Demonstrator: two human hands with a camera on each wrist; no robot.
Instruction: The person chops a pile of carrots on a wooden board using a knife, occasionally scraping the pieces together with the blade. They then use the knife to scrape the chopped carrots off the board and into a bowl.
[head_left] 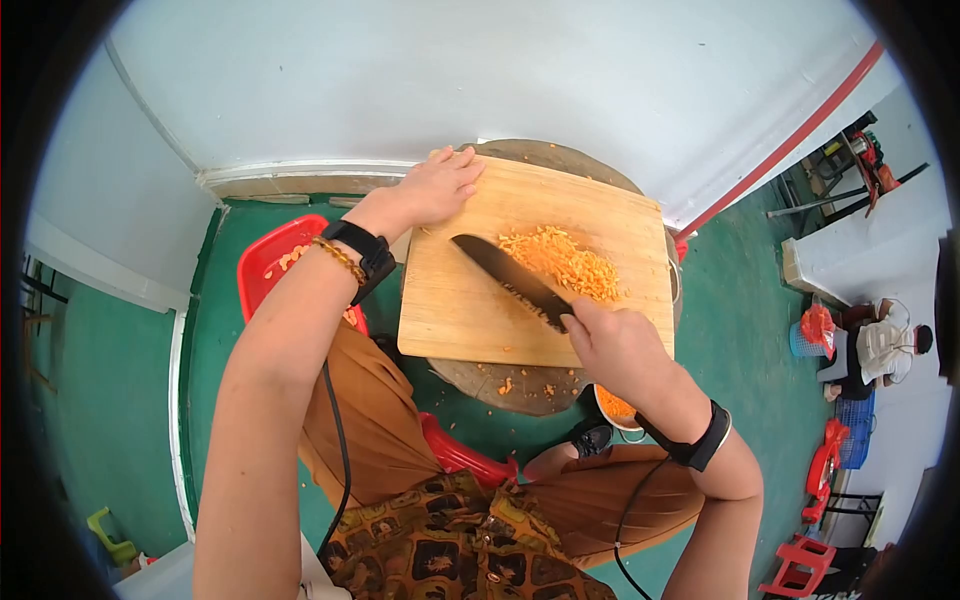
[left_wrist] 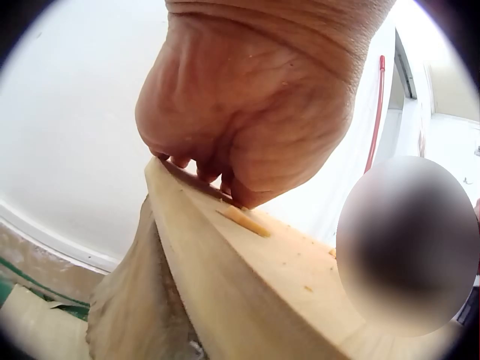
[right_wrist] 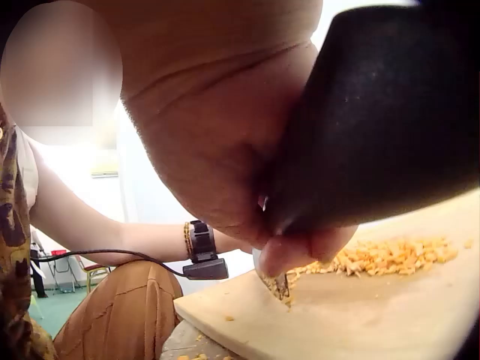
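In the head view my right hand (head_left: 622, 350) grips a kitchen knife (head_left: 510, 278) by its black handle (right_wrist: 375, 112). The dark, broad blade slants over the wooden cutting board (head_left: 450, 325), with orange bits along its lower edge. Beside the blade lies a heap of finely chopped carrot (head_left: 565, 262), also seen past the handle in the right wrist view. My left hand (head_left: 437, 187) rests on the board's far left corner, fingers extended over the top. One carrot stick (left_wrist: 246, 222) lies near that hand in the left wrist view.
Under the board is a round wooden block (head_left: 520, 390) with carrot bits on it. A red basin (head_left: 262, 262) with orange pieces stands left. A pot of orange bits (head_left: 612, 404) sits below the right forearm. The white wall (head_left: 450, 80) rises close behind. Another person (head_left: 885, 340) is far right.
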